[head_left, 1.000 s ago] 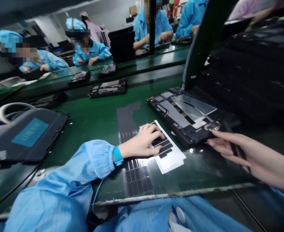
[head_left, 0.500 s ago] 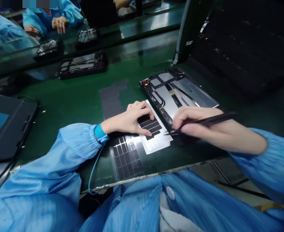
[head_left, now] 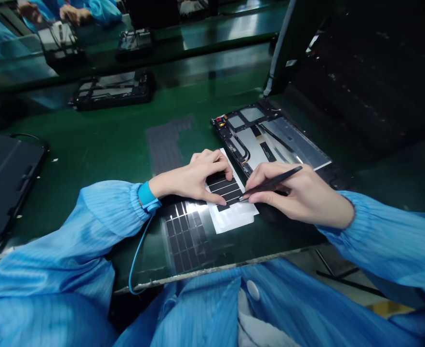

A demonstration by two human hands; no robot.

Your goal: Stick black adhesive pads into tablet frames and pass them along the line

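Note:
My left hand (head_left: pixel 194 178) lies curled on a white backing sheet (head_left: pixel 234 216) that carries several black adhesive strips (head_left: pixel 227 189), pressing it onto the green table. My right hand (head_left: pixel 299 193) is closed on black tweezers (head_left: pixel 270 182); their tip touches the right end of one strip. An opened tablet chassis (head_left: pixel 270 142), with metal shields and cables showing, lies just beyond both hands. A blue wrist strap (head_left: pixel 146 196) circles my left wrist.
A grey sheet of small pads (head_left: pixel 185 233) lies under my left wrist near the table edge. A dark fixture (head_left: pixel 3 180) sits at the left. More opened devices (head_left: pixel 111 89) rest farther back. Dark stacked trays (head_left: pixel 360 62) rise at the right. Another person's hands (head_left: pixel 68 10) show at top left.
The view dropped from the room to the table. My right hand came in from the right with the tweezers and moved their tip left onto the strips. My left hand stayed on the sheet.

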